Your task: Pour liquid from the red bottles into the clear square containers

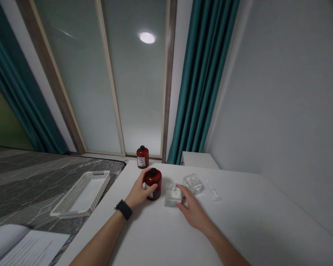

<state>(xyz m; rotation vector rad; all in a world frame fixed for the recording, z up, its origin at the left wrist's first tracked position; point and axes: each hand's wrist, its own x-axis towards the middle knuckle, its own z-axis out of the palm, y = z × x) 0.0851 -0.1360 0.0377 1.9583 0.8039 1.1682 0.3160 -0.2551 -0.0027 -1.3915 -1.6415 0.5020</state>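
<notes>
Gripped brown bottle (156,180): long axis vertical (cap (153,171) up).

Left of your hands (141,193): white basket (90,194), open booklet (36,246) nearer you, both on grey patterned surface (58,170). Beyond your hands: frosted-panel door (138,92), teal curtain (202,81), white cabinet (201,160). Right of them: pale wall (280,92).

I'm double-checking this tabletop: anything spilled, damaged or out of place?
No spill or damage shows. Only the farther clear, square glassy container looks slightly askew: its sides sit turned against those of the nearer container, at the right hand.
</notes>
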